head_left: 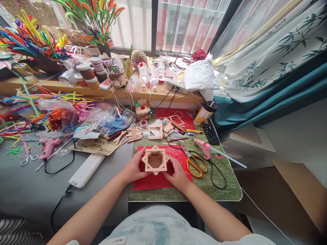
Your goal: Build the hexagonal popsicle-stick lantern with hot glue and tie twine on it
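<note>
Between my two hands is a small box of stacked popsicle-stick squares (165, 164), each layer turned against the one below, so its rim looks like a star with a hollow middle. My left hand (135, 165) grips its left side, thumb toward me. Fingers of my right hand (178, 173) close on its right corner. Beneath it lies a red sheet (143, 184) on the green wood-patterned mat. Just beyond sits a single stick square frame (155, 137), with loose popsicle sticks (135, 133) to its left.
Orange-handled scissors (196, 166) and a pink glue gun (203, 147) with its cord lie to the right. A lidded drink cup (204, 114) and a phone (211, 134) stand behind them. A white power strip (87, 170), another glue gun (50, 147) and pipe cleaners crowd the left.
</note>
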Tool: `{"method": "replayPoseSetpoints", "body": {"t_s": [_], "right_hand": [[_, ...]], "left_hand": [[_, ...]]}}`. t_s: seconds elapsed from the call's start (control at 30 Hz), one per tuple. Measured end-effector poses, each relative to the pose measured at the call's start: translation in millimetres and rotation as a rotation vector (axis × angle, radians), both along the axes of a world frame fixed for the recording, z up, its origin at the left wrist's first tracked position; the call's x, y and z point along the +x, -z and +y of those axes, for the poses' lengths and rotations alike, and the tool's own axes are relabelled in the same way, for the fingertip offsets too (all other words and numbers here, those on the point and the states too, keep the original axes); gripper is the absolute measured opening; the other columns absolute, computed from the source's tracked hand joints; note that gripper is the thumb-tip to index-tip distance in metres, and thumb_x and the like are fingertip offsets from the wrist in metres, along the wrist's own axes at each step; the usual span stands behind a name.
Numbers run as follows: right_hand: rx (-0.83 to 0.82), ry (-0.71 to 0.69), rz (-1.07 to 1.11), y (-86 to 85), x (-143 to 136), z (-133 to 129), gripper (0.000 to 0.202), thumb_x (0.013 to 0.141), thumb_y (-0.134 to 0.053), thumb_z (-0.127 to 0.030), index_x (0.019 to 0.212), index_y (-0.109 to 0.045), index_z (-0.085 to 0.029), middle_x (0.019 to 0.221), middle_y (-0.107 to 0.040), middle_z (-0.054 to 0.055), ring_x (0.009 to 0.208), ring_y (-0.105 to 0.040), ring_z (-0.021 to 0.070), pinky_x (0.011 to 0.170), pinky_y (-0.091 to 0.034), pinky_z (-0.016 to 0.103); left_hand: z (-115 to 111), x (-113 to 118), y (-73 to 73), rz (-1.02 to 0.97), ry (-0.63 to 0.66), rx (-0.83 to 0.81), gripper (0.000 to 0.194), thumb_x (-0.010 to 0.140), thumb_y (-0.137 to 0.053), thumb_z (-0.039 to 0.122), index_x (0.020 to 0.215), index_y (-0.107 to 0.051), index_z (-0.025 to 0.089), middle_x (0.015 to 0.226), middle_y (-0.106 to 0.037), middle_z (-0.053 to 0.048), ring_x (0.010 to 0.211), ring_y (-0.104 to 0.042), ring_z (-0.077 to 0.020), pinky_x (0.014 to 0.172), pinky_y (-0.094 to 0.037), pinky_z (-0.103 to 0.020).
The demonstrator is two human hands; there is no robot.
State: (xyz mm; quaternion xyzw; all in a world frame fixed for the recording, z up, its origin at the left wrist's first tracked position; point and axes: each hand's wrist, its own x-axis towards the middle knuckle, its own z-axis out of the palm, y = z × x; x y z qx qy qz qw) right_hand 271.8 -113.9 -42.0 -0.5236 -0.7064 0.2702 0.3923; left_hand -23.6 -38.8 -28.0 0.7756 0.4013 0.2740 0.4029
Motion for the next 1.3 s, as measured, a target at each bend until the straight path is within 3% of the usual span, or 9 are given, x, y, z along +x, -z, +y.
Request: {"method": "replayPoseSetpoints", "body": {"t_s": [0.23,0.4,0.57,0.73,0.97,1.07,1.13,1.2,1.3], "right_hand": [[0.142,-0.013,-0.072,-3.6,9,-3,0.09,0.092,-0.082,-0.027,0.17,-0.036,-0.032,0.155,-0.064,0.016,0.143,-0.064,0.0382,0.119,-0.056,0.064],[0.193,-0.024,-0.096,2.4,10,6,0.086,0.095,-0.079,-0.026,0.17,-0.039,-0.031,0.151,-0.068,0.014,0.139,-0.068,0.0343,0.116,-0.06,0.059],[0.275,-0.031,-0.104,5.7,11,6,0.084,0.098,-0.074,-0.023,0.172,-0.036,-0.033,0.149,-0.068,0.013,0.138,-0.068,0.0339,0.116,-0.061,0.06],[0.218,-0.044,-0.123,6.7,12,4,0.088,0.096,-0.076,-0.028,0.173,-0.033,-0.031,0.152,-0.067,0.015,0.139,-0.068,0.0363,0.115,-0.061,0.062],[0.033,-0.022,-0.072,2.0,6,13,0.086,0.094,-0.08,-0.031,0.169,-0.038,-0.029,0.152,-0.066,0.017,0.138,-0.069,0.0363,0.115,-0.06,0.061],[0.032,-0.056,-0.116,0.0,7,12,0.099,0.089,-0.084,-0.034,0.172,-0.031,-0.028,0.16,-0.06,0.019,0.148,-0.061,0.0385,0.121,-0.054,0.063],[0.058,-0.102,-0.196,-7.2,14,8,0.111,0.084,-0.087,-0.037,0.175,-0.024,-0.025,0.167,-0.053,0.021,0.154,-0.054,0.0416,0.125,-0.049,0.066],[0.118,-0.13,-0.272,-25.3,26,2,0.111,0.085,-0.085,-0.038,0.176,-0.023,-0.023,0.167,-0.052,0.023,0.154,-0.053,0.0435,0.125,-0.048,0.068],[0.223,-0.071,-0.285,-76.5,51,0,0.07,0.1,-0.069,-0.03,0.166,-0.044,-0.028,0.149,-0.069,0.016,0.137,-0.068,0.0353,0.116,-0.057,0.059]], "left_hand": [[5,-5,-15.6,0.101,0.046,0.193,0.123,0.081,-0.094,0.045,0.177,-0.019,0.03,0.172,-0.045,-0.02,0.157,-0.05,-0.0444,0.127,-0.049,-0.059],[13,0,-6.8,0.082,0.064,0.305,0.125,0.079,-0.096,0.049,0.176,-0.018,0.036,0.165,-0.054,-0.019,0.148,-0.06,-0.0447,0.118,-0.055,-0.062],[13,3,-4.4,0.041,0.076,0.397,0.112,0.083,-0.093,0.043,0.173,-0.027,0.034,0.159,-0.06,-0.019,0.142,-0.064,-0.0412,0.119,-0.052,-0.059],[13,0,-2.7,0.044,0.076,0.375,0.12,0.081,-0.094,0.045,0.175,-0.02,0.034,0.16,-0.057,-0.02,0.144,-0.062,-0.043,0.118,-0.052,-0.06],[16,-1,1.7,0.167,0.024,0.123,0.132,0.076,-0.095,0.041,0.178,-0.012,0.031,0.171,-0.046,-0.021,0.155,-0.052,-0.0466,0.122,-0.05,-0.062],[16,0,-1.4,0.148,0.045,0.102,0.136,0.074,-0.097,0.043,0.178,-0.011,0.03,0.173,-0.045,-0.02,0.157,-0.049,-0.0462,0.126,-0.047,-0.063],[17,0,-2.7,0.137,0.049,0.094,0.134,0.073,-0.097,0.046,0.178,-0.015,0.029,0.173,-0.045,-0.02,0.156,-0.05,-0.0462,0.126,-0.048,-0.062],[18,0,-2.8,0.131,0.043,0.082,0.127,0.074,-0.096,0.045,0.176,-0.021,0.029,0.171,-0.047,-0.019,0.153,-0.054,-0.0457,0.123,-0.051,-0.062],[20,0,-3.1,0.127,0.059,0.058,0.109,0.078,-0.091,0.041,0.17,-0.034,0.029,0.165,-0.055,-0.017,0.149,-0.058,-0.0435,0.122,-0.053,-0.061]]}}
